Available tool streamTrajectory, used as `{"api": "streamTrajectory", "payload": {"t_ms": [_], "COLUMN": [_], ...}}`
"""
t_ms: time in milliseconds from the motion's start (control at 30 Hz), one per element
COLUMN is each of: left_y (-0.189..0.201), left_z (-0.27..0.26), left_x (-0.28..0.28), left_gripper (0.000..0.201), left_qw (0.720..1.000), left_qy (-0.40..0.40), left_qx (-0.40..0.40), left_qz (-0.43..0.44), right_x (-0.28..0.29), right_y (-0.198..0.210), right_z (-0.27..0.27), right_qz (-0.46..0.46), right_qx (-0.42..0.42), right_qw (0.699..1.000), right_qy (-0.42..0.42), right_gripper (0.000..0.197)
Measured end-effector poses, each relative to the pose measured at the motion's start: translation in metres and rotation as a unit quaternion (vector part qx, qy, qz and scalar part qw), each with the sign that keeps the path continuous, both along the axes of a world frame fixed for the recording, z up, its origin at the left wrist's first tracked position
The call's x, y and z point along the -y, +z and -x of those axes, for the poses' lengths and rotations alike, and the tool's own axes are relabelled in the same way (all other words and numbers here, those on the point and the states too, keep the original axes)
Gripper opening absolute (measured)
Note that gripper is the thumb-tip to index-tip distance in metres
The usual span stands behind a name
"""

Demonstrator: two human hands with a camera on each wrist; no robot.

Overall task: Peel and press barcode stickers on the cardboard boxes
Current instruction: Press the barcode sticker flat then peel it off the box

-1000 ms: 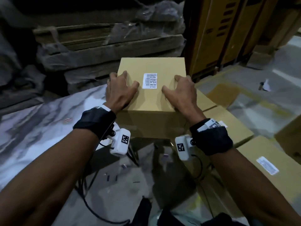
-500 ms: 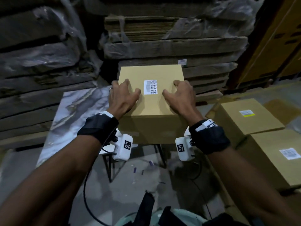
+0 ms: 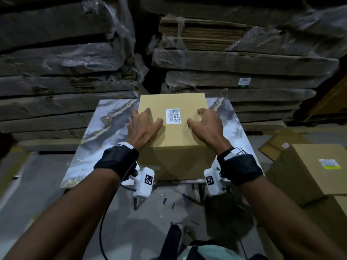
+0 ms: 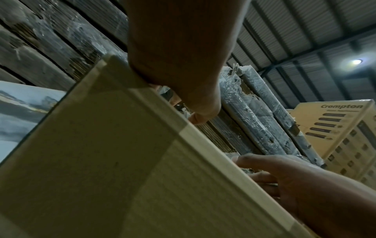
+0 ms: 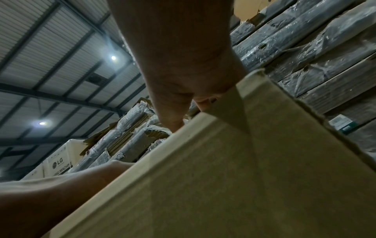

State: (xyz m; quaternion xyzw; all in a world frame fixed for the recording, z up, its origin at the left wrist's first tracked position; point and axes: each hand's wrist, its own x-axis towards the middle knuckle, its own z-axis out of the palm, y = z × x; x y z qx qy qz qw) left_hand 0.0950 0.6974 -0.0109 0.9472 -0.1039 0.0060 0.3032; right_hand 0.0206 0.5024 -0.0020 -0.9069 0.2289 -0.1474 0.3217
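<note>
A tan cardboard box (image 3: 174, 136) (image 4: 101, 161) (image 5: 244, 177) is at the front middle of a marble-patterned table (image 3: 105, 132). A white barcode sticker (image 3: 173, 116) lies flat on its top. My left hand (image 3: 143, 126) (image 4: 179, 64) grips the box's left top edge, thumb on top and fingers down the side. On the opposite edge, my right hand (image 3: 205, 126) (image 5: 183, 64) grips the same way. Whether the box rests on the table or hangs just above it, I cannot tell.
Stacks of plastic-wrapped flat cardboard (image 3: 225, 62) rise right behind the table. Another cardboard box (image 3: 308, 171) with a label (image 3: 330, 163) stands on the floor at the right, beside more boxes. Small scraps litter the floor under the table's front edge.
Both hands have carried the box leftward from above the floor boxes to the marble table. Their grip on its two edges is unchanged.
</note>
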Motion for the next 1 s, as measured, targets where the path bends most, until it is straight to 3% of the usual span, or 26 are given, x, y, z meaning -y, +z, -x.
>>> {"api": "streamTrajectory", "payload": {"t_ms": [400, 500, 700, 833, 1000], "left_y": [-0.022, -0.026, -0.017, -0.001, 0.007], "left_z": [-0.06, -0.067, -0.094, -0.117, -0.144], "left_x": [0.005, 0.007, 0.012, 0.022, 0.026], "left_gripper": [0.057, 0.058, 0.063, 0.067, 0.06], "left_qw": [0.999, 0.999, 0.992, 0.989, 0.983], "left_qy": [0.016, 0.025, 0.028, -0.029, -0.14], "left_qx": [-0.02, -0.028, -0.044, -0.023, -0.021], "left_qz": [-0.027, -0.036, -0.117, -0.142, -0.118], "right_x": [0.03, 0.038, 0.054, 0.061, 0.051], "right_y": [-0.018, -0.024, -0.02, -0.007, 0.006], "right_z": [-0.077, -0.089, -0.115, -0.136, -0.162], "right_qz": [-0.008, 0.009, 0.051, 0.101, 0.189], "right_qx": [-0.028, -0.047, -0.125, -0.176, -0.198], "right_qw": [0.996, 0.995, 0.983, 0.967, 0.933], "right_qy": [0.082, 0.093, 0.124, 0.151, 0.235], "right_gripper": [0.046, 0.055, 0.055, 0.043, 0.049]}}
